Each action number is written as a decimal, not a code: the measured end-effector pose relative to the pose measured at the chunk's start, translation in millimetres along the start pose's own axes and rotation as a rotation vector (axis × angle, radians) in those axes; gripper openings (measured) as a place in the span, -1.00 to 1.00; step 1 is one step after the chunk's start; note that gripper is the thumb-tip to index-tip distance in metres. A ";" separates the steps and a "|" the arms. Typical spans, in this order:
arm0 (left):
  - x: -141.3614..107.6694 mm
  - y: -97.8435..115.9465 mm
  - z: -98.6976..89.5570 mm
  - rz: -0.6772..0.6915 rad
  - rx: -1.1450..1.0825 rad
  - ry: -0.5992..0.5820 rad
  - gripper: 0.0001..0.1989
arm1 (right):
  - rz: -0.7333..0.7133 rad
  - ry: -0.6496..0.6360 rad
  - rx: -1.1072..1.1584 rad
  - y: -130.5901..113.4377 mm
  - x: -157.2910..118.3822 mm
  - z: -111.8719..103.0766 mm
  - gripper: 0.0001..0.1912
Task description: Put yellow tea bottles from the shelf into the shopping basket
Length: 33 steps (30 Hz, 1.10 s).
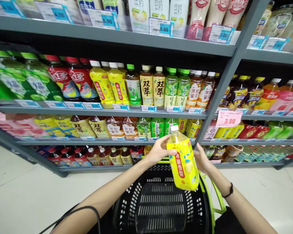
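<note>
A large drink bottle (183, 165) with a yellow label, clear shoulders and a white cap is held tilted in front of me, over a black shopping basket (130, 191). My left hand (160, 151) is closed round the bottle's upper left side, its thumb across the front. At the opposite side, my right hand (203, 159) rests against the bottle's edge, fingers curled and partly hidden behind it. The basket has slotted walls and a lime-green handle (217, 198). Nothing shows on the visible part of its floor.
Grey shelves (107, 35) full of drinks stand ahead. Yellow bottles (102, 87) line the middle shelf, with green tea (133, 87) beside them. A pink price card (229, 118) sticks out at the right. A black cable (83, 208) crosses my left forearm. Pale floor (19, 188) surrounds the basket.
</note>
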<state>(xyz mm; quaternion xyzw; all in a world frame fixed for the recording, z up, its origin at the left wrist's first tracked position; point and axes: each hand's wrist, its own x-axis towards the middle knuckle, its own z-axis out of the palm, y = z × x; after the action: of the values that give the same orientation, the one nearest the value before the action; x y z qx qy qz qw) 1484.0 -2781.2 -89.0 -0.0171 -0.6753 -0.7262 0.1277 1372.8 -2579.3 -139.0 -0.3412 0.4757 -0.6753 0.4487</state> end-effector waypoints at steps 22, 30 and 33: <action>-91.9 -29.9 -47.4 0.013 -0.162 -0.087 0.05 | 0.106 0.001 0.297 135.8 -12.9 72.4 -0.01; -84.3 -43.7 -46.9 -0.121 -0.330 0.370 -0.49 | -0.021 0.404 0.090 149.0 -9.1 84.6 -0.04; -81.5 -47.9 -57.8 -0.117 -0.423 0.302 -0.49 | 0.043 0.306 0.121 147.5 -12.4 82.8 -0.17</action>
<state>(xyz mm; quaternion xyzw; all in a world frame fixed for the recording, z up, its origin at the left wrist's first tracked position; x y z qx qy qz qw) 1561.3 -2822.3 -156.9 0.1041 -0.4819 -0.8515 0.1785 1492.3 -2617.0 -253.3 -0.1963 0.5043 -0.7370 0.4050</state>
